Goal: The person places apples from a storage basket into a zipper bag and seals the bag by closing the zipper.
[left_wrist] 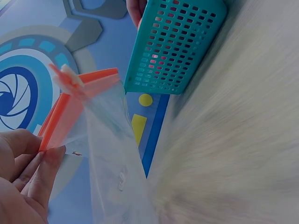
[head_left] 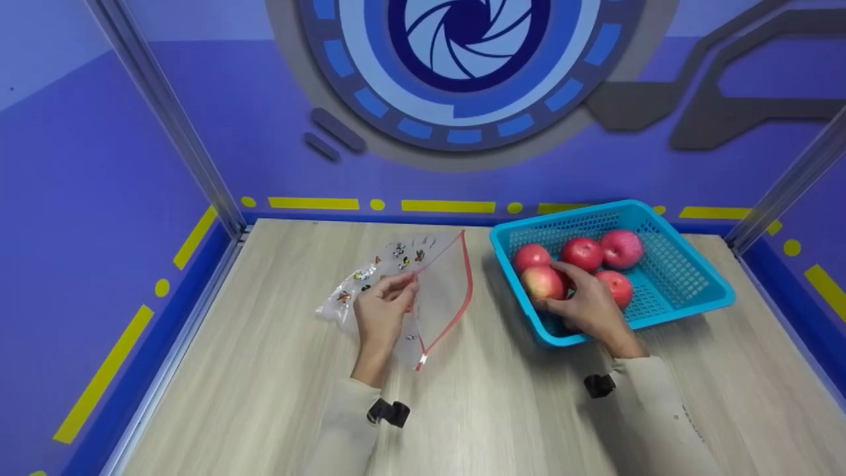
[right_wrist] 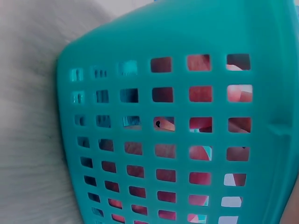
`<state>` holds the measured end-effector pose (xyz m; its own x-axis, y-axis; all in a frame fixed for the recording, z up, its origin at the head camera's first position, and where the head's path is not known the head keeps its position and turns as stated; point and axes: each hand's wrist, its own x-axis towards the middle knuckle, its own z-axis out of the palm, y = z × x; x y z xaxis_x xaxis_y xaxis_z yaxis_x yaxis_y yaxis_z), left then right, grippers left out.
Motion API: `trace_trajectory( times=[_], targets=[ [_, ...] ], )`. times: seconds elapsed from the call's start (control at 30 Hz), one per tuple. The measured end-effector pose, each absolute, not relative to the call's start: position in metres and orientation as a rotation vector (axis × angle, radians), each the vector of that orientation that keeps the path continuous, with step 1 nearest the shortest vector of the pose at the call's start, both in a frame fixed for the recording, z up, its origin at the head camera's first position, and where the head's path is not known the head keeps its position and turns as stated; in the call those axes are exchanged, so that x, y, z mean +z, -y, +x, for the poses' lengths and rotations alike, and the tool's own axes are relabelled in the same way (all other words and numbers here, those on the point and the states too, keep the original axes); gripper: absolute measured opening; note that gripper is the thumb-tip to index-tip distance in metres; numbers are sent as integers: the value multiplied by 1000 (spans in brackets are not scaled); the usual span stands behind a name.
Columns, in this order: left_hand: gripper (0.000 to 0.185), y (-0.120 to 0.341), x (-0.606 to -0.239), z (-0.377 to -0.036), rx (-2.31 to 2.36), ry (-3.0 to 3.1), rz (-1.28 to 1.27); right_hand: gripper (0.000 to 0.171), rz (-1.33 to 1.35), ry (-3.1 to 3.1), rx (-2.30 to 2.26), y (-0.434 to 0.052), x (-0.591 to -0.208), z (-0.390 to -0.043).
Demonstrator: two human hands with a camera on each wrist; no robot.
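Observation:
My left hand (head_left: 384, 311) pinches the red-edged rim of a clear zip bag (head_left: 443, 291) printed with small cartoon figures. The bag's mouth gapes toward the right, and its white slider hangs at the near corner. In the left wrist view, thumb and fingertips meet on the orange-red zip strip (left_wrist: 63, 116). My right hand (head_left: 588, 305) reaches into a turquoise basket (head_left: 687, 291) and grips a yellowish-red apple (head_left: 544, 283) between thumb and fingers. Several red apples (head_left: 621, 249) lie around it. The right wrist view shows mostly the basket's perforated wall (right_wrist: 182, 140), with the hand largely hidden behind it.
A light wood-grain table (head_left: 264, 396) carries the bag at centre left and the basket at the right. Blue printed panels (head_left: 218, 132) stand behind and at both sides, joined by metal corner posts (head_left: 178, 125).

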<state>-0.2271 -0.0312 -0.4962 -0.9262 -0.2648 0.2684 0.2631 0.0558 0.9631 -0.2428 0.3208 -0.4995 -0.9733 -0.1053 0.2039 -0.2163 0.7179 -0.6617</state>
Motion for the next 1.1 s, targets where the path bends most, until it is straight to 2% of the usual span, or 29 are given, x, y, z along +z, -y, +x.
trace_trajectory(
  times=[0.43, 0.77, 1.1],
  targets=[
    [15, 32, -496, -227, -1900, 2013, -15, 84, 210, 2565, 1244, -318, -496, -236],
    [12, 33, -494, -226, -1960, 1999, -21, 77, 309, 2336, 1387, -297, -487, -222],
    [12, 32, -492, -225, -1960, 1998, -19, 78, 423, 2253, 1435, -267, -469, -213]
  ],
)
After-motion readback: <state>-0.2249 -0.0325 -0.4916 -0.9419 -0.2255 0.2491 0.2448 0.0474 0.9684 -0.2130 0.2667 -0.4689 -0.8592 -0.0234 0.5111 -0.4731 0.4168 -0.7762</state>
